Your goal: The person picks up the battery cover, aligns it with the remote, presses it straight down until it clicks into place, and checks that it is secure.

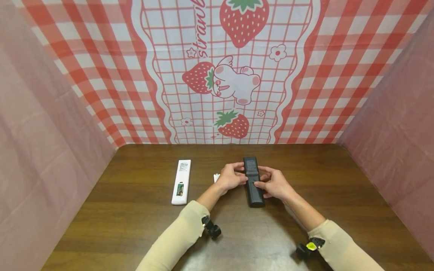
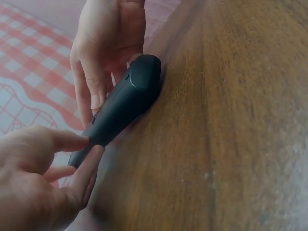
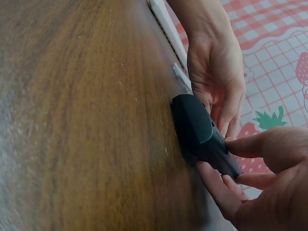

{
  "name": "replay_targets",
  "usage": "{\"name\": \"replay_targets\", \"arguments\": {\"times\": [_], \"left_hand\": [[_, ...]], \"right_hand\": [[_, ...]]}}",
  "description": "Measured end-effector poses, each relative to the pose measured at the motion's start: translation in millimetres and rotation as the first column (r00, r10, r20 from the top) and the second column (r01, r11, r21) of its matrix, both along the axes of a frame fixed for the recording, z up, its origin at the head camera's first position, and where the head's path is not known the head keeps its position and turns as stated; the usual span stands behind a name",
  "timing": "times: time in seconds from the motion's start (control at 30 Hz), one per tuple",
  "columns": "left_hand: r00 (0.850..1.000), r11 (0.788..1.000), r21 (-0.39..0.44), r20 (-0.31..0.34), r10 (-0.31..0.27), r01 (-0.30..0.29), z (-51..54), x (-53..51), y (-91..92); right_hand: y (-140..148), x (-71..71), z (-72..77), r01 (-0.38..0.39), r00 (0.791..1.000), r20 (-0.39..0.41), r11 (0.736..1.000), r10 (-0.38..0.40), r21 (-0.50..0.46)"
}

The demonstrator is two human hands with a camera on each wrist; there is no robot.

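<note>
A black remote control (image 1: 255, 195) lies back side up on the table between both hands, its long axis pointing away from me. My left hand (image 1: 231, 178) holds its left edge, thumb and fingers around the side in the left wrist view. From the right, my right hand (image 1: 277, 185) grips the remote, with its thumb on the back cover and its other fingers along the right side. Near my left hand is a small white piece (image 1: 216, 177), partly hidden by that hand. Farther left, a white remote control (image 1: 183, 175) lies back up, its battery compartment (image 1: 180, 189) uncovered.
The brown wooden table (image 1: 135, 226) reaches a strawberry-print cloth (image 1: 234, 82) at the back. Pink cloth hangs on the left (image 1: 51, 131) and right (image 1: 396, 131). Each sleeve carries a small black wrist device.
</note>
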State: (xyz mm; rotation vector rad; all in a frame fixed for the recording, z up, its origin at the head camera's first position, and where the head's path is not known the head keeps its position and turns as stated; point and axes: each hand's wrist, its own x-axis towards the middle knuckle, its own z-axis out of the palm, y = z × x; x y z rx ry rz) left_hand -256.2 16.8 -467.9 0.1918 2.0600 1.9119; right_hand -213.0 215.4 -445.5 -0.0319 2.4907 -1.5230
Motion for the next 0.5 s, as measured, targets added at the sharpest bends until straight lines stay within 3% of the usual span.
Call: {"name": "replay_targets", "arguments": {"times": [0.5], "left_hand": [[0.998, 0.998, -0.066, -0.051, -0.02, 0.017, -5.1, 1.0, -1.1]], "right_hand": [[0.0, -0.2, 1.8, -0.015, 0.999, 0.043, 0.999, 0.014, 0.036]]}}
